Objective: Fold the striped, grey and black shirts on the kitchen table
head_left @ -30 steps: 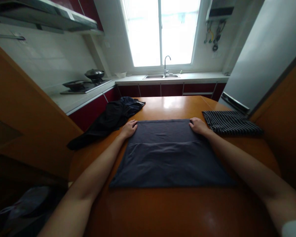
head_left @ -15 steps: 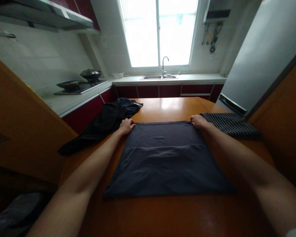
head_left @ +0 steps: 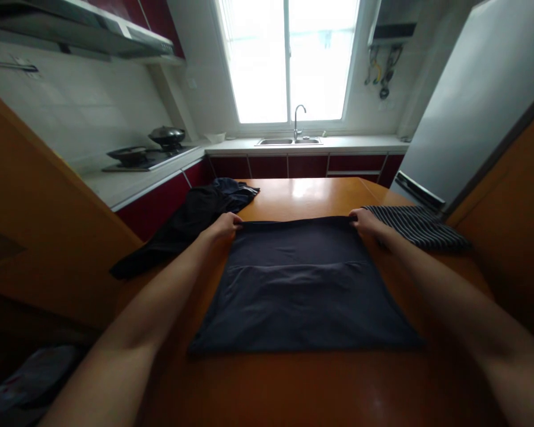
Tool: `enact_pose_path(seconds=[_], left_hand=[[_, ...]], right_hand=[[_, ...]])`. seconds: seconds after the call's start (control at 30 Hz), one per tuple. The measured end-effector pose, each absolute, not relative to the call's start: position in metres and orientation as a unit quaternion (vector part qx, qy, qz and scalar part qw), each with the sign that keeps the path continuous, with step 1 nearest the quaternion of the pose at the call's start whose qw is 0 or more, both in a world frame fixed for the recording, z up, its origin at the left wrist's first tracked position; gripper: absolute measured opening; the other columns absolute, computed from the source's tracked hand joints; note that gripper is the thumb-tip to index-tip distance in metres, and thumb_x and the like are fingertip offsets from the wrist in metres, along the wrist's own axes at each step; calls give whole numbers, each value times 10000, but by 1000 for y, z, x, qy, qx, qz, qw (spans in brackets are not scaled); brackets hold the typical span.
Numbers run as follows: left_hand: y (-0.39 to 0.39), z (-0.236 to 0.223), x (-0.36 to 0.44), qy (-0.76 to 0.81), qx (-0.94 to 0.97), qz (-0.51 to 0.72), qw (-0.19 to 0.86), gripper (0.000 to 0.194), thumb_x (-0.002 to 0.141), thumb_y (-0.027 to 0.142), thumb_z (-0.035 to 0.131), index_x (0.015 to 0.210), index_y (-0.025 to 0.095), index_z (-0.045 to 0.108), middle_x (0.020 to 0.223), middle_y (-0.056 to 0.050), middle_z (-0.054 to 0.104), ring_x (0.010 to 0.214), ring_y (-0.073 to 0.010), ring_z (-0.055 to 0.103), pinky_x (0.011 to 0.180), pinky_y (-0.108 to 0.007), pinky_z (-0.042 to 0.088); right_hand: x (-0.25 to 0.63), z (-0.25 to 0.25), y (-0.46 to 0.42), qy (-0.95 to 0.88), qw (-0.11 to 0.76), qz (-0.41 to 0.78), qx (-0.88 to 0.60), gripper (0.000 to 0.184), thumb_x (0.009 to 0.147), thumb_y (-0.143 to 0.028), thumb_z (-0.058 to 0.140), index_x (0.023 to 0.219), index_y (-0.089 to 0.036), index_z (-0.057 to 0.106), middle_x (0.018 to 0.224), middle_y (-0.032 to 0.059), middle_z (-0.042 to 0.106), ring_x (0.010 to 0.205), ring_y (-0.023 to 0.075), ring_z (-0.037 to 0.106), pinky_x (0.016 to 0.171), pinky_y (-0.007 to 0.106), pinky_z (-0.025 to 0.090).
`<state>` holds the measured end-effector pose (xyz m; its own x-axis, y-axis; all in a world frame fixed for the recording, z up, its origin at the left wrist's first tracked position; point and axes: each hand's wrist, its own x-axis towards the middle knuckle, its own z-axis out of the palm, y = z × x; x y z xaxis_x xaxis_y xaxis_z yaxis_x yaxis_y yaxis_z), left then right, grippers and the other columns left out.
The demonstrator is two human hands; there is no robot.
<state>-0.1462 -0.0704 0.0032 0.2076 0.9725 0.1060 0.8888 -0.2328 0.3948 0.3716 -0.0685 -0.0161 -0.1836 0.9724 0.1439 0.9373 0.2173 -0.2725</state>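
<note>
A dark grey-blue garment, folded into a wide panel, lies spread on the wooden table. Which kind of garment it is I cannot tell. My left hand pinches its far left corner. At the far right corner my right hand grips the same cloth, fingers closed. Between the hands the far edge is pulled straight and slightly raised. A crease runs across the cloth below that edge.
Crumpled dark clothing lies on the table's left side. A folded striped cloth sits beyond my right hand. Behind the table are a counter with a sink and a stove with pans. A fridge stands at right.
My fingers have closed on the far corners, and the garment's far edge has lifted a little. My right hand has shifted slightly outward. The view has moved slightly.
</note>
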Motion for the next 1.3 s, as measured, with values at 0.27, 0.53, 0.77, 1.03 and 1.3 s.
enact_pose_path(seconds=[0.27,0.53,0.77,1.03,1.3], left_hand=[[-142,9,-158,542,791,284,25,289,853,393,579,934,224,799,972,-73,685,917,-226,651,860,-333,523],[-220,22,-166,492,797,349,-28,359,954,516,555,1006,248,787,969,-62,687,915,-214,638,830,-334,518],[-279,11,-171,471,813,338,-48,307,983,484,532,1043,314,781,976,-48,679,863,-196,641,764,-327,546],[-316,-14,-174,433,861,267,-12,276,993,344,523,1128,326,763,1042,-72,698,948,-224,658,837,-366,568],[-332,1,-174,428,855,292,-15,293,985,300,531,1190,370,728,1075,-39,677,980,-212,655,853,-327,562]], right_hand=[[381,-8,-135,-773,274,84,-566,259,905,-278,529,958,-166,756,941,100,756,863,234,680,779,306,514],[398,3,-203,-769,396,108,-491,318,941,-421,509,885,-199,730,912,92,705,842,244,666,761,359,532],[417,-7,-252,-802,392,109,-438,299,946,-469,554,1059,-291,766,1076,96,710,1010,290,666,874,442,558],[425,-33,-286,-855,285,120,-417,318,965,-376,503,1132,-284,757,1155,117,702,1087,289,644,946,462,546],[428,-29,-302,-855,300,103,-411,334,970,-326,480,1183,-314,737,1184,110,696,1128,294,627,962,466,532]])
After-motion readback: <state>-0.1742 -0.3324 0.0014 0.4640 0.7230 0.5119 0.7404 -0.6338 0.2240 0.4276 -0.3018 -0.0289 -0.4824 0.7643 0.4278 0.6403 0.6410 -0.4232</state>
